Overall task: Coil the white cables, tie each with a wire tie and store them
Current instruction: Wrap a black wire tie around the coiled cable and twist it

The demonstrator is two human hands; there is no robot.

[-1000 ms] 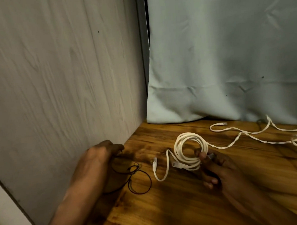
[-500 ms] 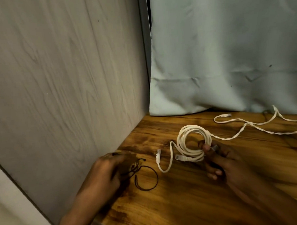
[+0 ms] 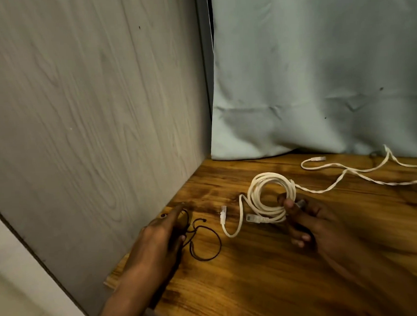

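A coiled white cable [image 3: 261, 191] lies on the wooden table [image 3: 255, 275], its two clear plugs trailing left. My right hand [image 3: 308, 220] pinches the coil's right side between thumb and fingers. Thin black wire ties [image 3: 204, 239] lie in loops at the table's left edge. My left hand [image 3: 163, 234] is on them, index finger stretched forward, the other fingers curled over the strands. A second white cable [image 3: 346, 173] lies loose and uncoiled at the back right.
A grey wood-grain panel [image 3: 93, 115] walls off the left side. A pale blue cloth [image 3: 319, 81] hangs behind the table. The table's left corner edge [image 3: 110, 281] is near my left wrist.
My left hand moved from the wall panel onto the black wire ties and stretched its index finger forward. My right hand kept its hold on the coil.
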